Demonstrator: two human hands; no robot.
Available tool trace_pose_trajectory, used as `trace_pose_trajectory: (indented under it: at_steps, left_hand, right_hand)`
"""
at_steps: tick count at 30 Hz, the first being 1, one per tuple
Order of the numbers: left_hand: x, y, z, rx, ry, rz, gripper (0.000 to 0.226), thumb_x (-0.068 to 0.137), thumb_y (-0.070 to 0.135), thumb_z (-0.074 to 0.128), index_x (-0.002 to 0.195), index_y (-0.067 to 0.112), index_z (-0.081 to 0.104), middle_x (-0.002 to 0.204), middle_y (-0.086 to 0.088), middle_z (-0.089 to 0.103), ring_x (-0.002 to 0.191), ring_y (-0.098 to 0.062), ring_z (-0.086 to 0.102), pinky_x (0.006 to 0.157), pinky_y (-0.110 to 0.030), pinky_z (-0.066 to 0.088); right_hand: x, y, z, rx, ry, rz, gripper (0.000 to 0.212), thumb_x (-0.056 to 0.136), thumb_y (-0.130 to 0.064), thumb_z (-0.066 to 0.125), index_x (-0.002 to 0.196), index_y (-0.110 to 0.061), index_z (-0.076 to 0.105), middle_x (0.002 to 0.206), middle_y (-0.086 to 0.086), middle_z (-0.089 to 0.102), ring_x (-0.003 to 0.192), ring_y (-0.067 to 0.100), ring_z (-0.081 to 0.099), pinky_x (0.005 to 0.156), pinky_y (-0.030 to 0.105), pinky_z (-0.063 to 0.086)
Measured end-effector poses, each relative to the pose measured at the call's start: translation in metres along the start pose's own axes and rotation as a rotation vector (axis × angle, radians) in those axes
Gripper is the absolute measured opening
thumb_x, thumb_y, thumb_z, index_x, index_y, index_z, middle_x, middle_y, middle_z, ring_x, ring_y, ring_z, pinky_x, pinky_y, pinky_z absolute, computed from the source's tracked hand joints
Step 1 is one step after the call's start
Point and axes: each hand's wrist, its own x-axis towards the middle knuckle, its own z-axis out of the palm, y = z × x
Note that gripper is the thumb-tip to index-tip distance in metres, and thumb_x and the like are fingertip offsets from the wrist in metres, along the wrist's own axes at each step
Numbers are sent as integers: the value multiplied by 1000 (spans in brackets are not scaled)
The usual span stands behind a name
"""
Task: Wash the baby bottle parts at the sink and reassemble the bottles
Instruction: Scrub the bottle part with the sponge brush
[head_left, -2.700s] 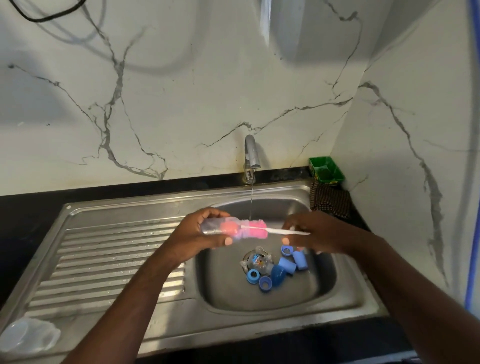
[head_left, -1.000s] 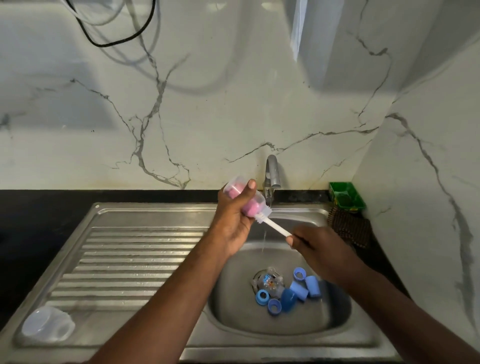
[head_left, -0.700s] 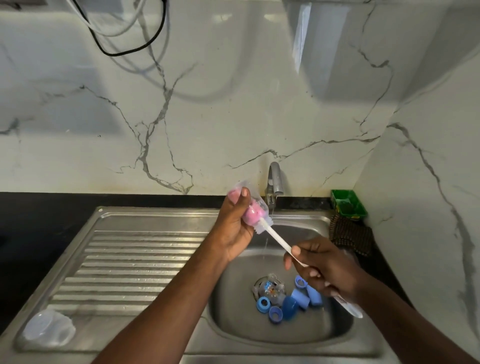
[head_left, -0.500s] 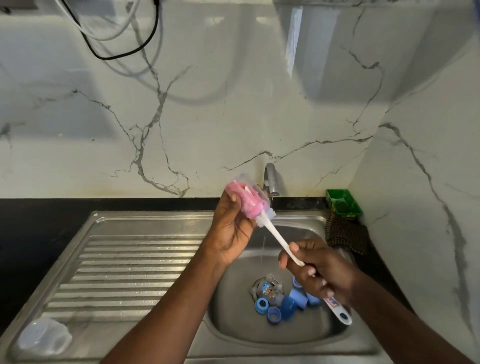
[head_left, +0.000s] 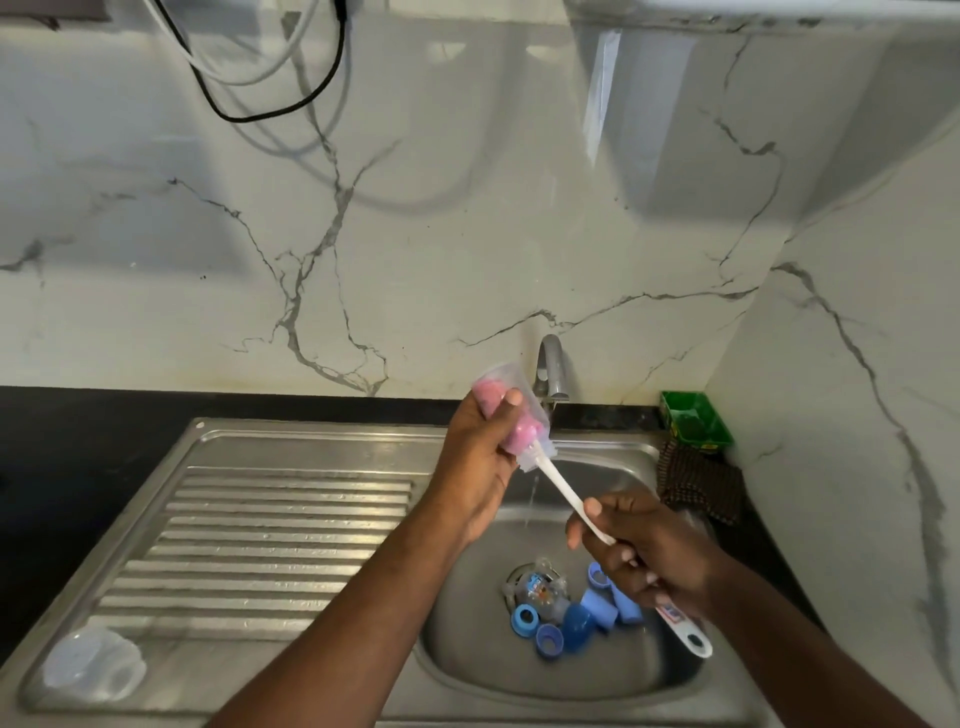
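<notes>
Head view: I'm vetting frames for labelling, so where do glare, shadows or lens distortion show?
Head view: a bright glare streak runs down the marble wall above the tap; soft cable shadows spread across that wall; the wide lens splays the sink rim outward; the clear cap on the drainboard looks soft; the bottle and brush look fairly sharp.

One brush; one tap

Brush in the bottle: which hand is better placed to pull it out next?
The right hand: it grips the brush handle just below the bottle mouth, while the left hand holds the bottle.
</notes>
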Motion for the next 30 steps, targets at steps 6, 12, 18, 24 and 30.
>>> trace_pose_trajectory:
  at_steps: [6,12,18,24,30]
  left_hand:
    - [2,6,3,-170,-123,-27,48,80,16,70,126,7,58,126,-19,62,120,-32,57,103,-44,49]
    - [7,9,-1,-174,-132,35,47,73,23,84,113,15,62,108,-15,56,95,-26,58,82,-39,54]
    - [14,3,-8,22,73,76,69,75,23,75,136,14,44,114,-9,50,98,-19,57,75,-31,56]
    - [15,4,-6,91,34,86,45,78,27,75,117,24,53,108,-9,55,94,-18,61,78,-32,57]
    - [15,11,-9,-140,-96,15,67,73,22,84,131,12,54,111,-12,60,102,-27,64,84,-46,60]
  right_hand:
    - [11,8,-9,415,-389,120,36,102,-34,54,101,0,63,57,2,25,32,5,26,31,13,30]
    - [5,0,-4,241,-122,50,29,101,-34,52,103,-6,61,52,12,37,26,12,30,31,15,33]
    - [8,-4,6,-291,273,-269,21,87,-10,74,96,-12,55,73,14,62,38,24,45,35,27,40]
    - [13,-3,3,-868,570,-497,14,90,-18,71,76,-20,68,60,-1,63,51,12,54,52,34,46]
    - [2,-16,-2,-179,101,-183,29,102,-21,49,100,-2,71,60,13,47,38,13,28,37,16,25]
